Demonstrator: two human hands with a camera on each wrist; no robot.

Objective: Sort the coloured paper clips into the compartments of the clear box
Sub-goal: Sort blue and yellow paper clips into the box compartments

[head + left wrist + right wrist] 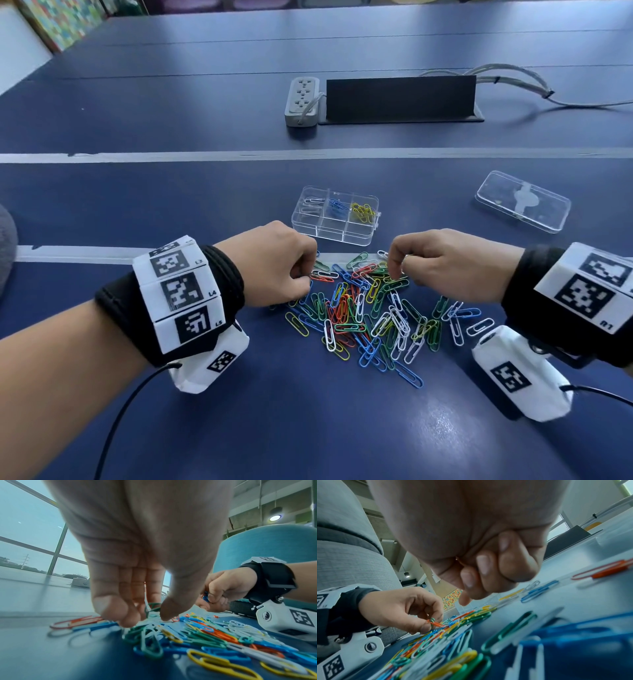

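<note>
A pile of coloured paper clips (370,315) lies on the blue table in front of me. Behind it stands the clear box (334,229), with white, blue and yellow clips in its three far compartments. My left hand (301,277) is curled over the pile's far left edge. It pinches a green clip (152,607) and an orange clip (436,623) between thumb and fingers. My right hand (399,270) hovers over the pile's far right part, its forefinger pointing down at the clips. Its curled fingers grip blue clips (205,597).
The box's clear lid (522,202) lies to the right of the box. Farther back are a grey power strip (303,101), a black stand (400,97) and grey cables (513,78). A white line (68,253) crosses the table by the box.
</note>
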